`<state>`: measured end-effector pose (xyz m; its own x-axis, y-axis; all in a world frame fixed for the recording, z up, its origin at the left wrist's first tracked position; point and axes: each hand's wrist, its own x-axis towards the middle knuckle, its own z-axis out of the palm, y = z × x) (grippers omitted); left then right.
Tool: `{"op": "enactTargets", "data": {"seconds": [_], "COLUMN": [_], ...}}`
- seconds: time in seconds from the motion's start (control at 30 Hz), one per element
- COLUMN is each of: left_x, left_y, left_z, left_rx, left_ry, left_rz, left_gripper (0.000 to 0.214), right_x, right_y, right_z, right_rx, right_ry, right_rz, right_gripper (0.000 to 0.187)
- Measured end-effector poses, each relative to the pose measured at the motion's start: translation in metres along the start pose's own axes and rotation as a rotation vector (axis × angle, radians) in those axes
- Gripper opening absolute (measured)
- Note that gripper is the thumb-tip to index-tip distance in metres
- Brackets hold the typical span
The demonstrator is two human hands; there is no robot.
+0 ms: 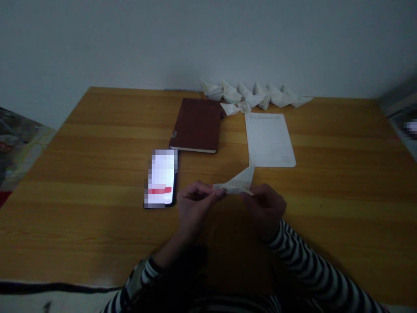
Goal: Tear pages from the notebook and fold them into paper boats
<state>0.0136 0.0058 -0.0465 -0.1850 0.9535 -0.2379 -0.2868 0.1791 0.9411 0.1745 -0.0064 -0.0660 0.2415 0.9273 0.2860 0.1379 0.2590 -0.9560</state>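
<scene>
Between my two hands, above the near middle of the table, is a folded piece of white paper [240, 181] with a pointed flap rising at its right. My left hand [195, 204] pinches its left end between thumb and fingers. Its right end is gripped by my right hand [266, 208], whose fingertips are partly hidden. Just beyond the paper lies a flat lined sheet [271, 140]. A phone [160, 179] with a lit, blurred screen lies to the left of my left hand.
A dark red notebook [197, 126] lies closed behind the phone. Along the wall stands a row of several folded paper shapes [252, 94], with small paper pieces [236, 108] in front. The wooden table [97, 143] meets the wall at its far edge.
</scene>
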Motion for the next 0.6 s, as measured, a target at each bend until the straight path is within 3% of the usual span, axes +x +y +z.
{"op": "enactTargets", "data": {"seconds": [0.2, 0.3, 0.43, 0.6], "left_x": [0.003, 0.003, 0.003, 0.008], "left_y": [-0.001, -0.001, 0.001, 0.003], "left_z": [0.009, 0.009, 0.008, 0.004], "left_rx": [-0.003, 0.014, 0.063, 0.145], "left_ry": [0.120, 0.127, 0.101, 0.025], "left_rz": [-0.077, -0.103, -0.102, 0.000], "left_gripper": [0.035, 0.041, 0.047, 0.052], "right_x": [0.002, 0.004, 0.007, 0.009], "right_y": [-0.001, 0.001, 0.002, 0.003], "right_z": [0.026, 0.030, 0.029, 0.028], "right_rx": [0.105, 0.190, 0.202, 0.215], "right_ry": [0.131, 0.113, 0.061, 0.071], "right_rz": [0.294, 0.395, 0.433, 0.406], "right_gripper": [0.029, 0.029, 0.033, 0.027]}}
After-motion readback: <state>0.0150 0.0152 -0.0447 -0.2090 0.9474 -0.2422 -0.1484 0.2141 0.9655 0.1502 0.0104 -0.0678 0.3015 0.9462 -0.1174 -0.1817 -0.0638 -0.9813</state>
